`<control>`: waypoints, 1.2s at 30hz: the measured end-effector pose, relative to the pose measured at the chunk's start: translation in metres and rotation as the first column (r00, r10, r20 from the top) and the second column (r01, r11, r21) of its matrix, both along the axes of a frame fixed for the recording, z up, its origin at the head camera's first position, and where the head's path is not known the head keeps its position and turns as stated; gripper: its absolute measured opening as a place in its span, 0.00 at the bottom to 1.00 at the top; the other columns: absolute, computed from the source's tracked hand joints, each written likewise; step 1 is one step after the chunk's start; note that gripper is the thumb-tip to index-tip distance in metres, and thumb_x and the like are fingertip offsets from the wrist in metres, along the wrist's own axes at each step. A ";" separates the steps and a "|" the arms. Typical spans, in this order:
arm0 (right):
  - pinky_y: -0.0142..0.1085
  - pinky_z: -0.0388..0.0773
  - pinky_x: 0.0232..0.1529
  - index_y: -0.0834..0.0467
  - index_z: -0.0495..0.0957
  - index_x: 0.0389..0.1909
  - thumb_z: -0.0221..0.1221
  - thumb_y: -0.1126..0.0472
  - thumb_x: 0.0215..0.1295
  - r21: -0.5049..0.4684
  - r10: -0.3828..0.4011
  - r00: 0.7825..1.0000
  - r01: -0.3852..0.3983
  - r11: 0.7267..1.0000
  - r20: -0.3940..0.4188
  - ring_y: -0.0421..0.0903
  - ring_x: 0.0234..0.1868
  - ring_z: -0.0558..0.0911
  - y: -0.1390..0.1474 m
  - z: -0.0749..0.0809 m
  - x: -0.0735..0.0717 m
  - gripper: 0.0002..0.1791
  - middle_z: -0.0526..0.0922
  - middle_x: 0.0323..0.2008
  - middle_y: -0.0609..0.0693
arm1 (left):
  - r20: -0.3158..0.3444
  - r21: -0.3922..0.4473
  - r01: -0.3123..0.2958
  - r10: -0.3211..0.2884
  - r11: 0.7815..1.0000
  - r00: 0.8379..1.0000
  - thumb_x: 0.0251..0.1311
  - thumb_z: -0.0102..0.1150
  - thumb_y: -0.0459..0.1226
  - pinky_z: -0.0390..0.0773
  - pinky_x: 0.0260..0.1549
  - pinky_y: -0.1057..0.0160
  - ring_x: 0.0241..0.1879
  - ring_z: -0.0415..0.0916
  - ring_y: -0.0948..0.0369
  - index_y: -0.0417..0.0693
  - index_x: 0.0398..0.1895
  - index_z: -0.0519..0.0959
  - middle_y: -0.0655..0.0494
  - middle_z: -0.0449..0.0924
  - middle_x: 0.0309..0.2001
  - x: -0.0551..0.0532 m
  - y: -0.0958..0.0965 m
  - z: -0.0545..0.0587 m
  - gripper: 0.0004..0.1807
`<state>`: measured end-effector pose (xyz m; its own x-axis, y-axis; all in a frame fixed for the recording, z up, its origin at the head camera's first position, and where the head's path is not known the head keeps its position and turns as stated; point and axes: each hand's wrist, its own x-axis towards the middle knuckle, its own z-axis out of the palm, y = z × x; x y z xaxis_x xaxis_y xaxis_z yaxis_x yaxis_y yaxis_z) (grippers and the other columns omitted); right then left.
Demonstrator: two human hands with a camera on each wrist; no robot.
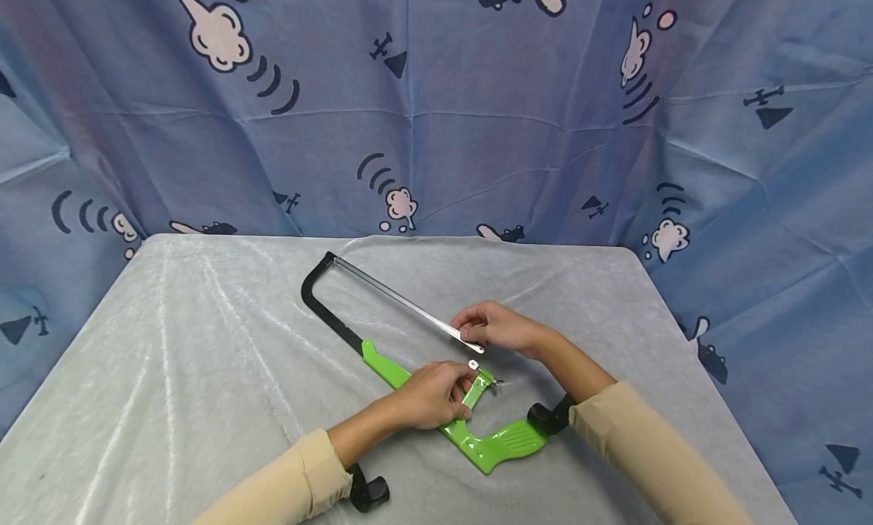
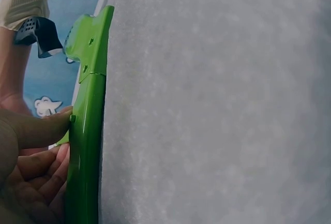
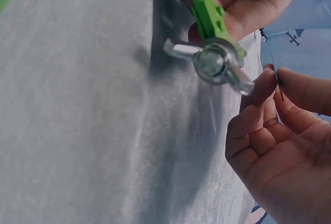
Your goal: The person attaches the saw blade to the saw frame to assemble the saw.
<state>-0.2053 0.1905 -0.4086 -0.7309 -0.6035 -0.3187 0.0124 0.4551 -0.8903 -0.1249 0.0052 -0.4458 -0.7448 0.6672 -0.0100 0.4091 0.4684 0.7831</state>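
Clamping the green-and-black hacksaw frame (image 1: 385,367) in the left hand's grip (image 1: 431,395) and pinching the thin silver metal blade (image 1: 402,301) in the right hand's grip (image 1: 505,329), along the frame's open side. Might slip off the frame's far tip if twisted.

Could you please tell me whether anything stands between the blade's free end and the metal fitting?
Nothing visible does: the right hand pinches the blade near its free end, and only an open gap separates that end from the metal fitting. The left hand is beside the fitting, outside that gap.
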 end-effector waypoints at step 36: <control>0.35 0.72 0.33 0.71 0.78 0.49 0.55 0.68 0.70 0.076 0.038 0.999 -0.037 0.996 -0.002 0.40 0.29 0.74 -0.008 -0.002 0.005 0.12 0.81 0.32 0.51 | -0.022 -0.012 -0.004 0.004 1.000 1.000 0.50 0.75 0.32 0.73 0.38 0.70 0.29 0.73 0.75 0.39 0.52 0.79 0.62 0.76 0.34 0.001 -0.001 -0.001 0.25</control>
